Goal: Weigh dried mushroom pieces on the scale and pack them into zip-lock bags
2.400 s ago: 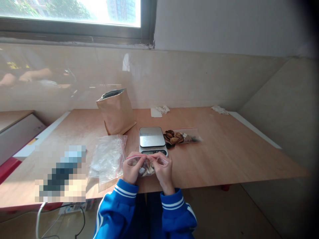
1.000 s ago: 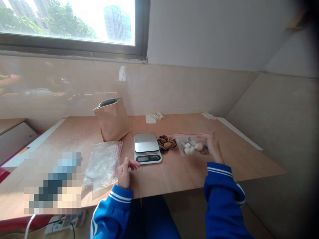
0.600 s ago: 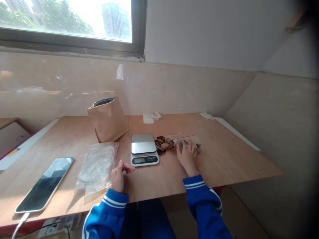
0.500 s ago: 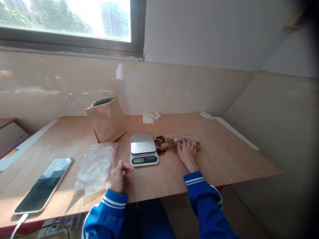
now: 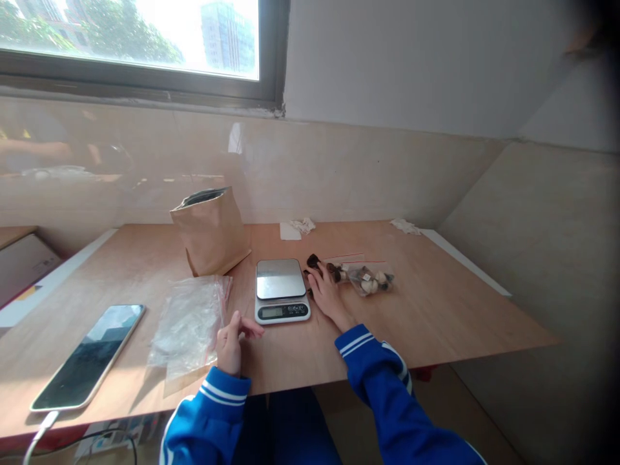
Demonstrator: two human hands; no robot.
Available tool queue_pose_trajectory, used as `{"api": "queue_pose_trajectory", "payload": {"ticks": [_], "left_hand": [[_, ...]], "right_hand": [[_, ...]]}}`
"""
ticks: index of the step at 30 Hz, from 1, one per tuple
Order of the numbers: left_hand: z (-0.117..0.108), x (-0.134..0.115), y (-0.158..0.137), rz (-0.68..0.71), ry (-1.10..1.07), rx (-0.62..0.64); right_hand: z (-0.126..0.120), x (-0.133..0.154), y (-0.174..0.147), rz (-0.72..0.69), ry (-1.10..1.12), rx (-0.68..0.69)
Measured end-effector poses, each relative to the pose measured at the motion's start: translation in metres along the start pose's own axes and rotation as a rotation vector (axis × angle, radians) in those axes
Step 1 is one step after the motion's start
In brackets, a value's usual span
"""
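Observation:
My right hand (image 5: 325, 292) lies over a small pile of dark, dried mushrooms (image 5: 314, 261) just right of the scale, fingers spread and touching them. It covers most of the pile. Right beside it, a clear zip bag (image 5: 371, 281) holds several pale and dark dried mushroom pieces. The kitchen scale (image 5: 279, 281) has a bare steel plate and a small display, which I cannot read. Off the scale's front left corner rests my left hand (image 5: 232, 342), fingers loosely stretched and holding nothing. It sits at the edge of the stacked clear zip bags (image 5: 188, 323).
A brown paper bag (image 5: 210, 232) stands with its top open behind the zip bags. At the left lies a phone (image 5: 90, 358) with a white cable (image 5: 41, 436) plugged in. Crumpled tissue (image 5: 303, 225) and a white card (image 5: 289, 231) lie near the wall.
My right hand has moved left, off the filled zip bag and onto the loose mushrooms beside the scale. My left hand has stayed in place.

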State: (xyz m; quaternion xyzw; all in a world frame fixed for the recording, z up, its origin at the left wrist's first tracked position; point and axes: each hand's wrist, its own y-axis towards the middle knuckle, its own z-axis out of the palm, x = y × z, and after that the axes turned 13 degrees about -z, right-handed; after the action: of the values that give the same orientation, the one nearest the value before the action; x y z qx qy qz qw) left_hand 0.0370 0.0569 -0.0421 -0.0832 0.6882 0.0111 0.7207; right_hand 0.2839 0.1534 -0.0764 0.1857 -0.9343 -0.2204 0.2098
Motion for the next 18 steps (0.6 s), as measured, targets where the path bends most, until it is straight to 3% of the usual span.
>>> {"api": "queue_pose_trajectory", "payload": {"ticks": [4,10,15,18], "left_hand": [[-0.001,0.001,0.001,0.000,0.009,0.014],[0.000,0.000,0.000,-0.012,0.012,0.011],[0.002,-0.001,0.002,-0.018,0.011,0.024],[0.002,-0.001,0.003,-0.015,0.017,0.035]], "right_hand": [[-0.006,-0.013,-0.001,-0.023,-0.088,-0.018],[-0.011,-0.012,-0.005,-0.059,-0.180,-0.074],[-0.014,-0.007,0.006,0.022,-0.039,-0.254],[-0.020,0.012,0.027,0.024,0.103,-0.375]]}}
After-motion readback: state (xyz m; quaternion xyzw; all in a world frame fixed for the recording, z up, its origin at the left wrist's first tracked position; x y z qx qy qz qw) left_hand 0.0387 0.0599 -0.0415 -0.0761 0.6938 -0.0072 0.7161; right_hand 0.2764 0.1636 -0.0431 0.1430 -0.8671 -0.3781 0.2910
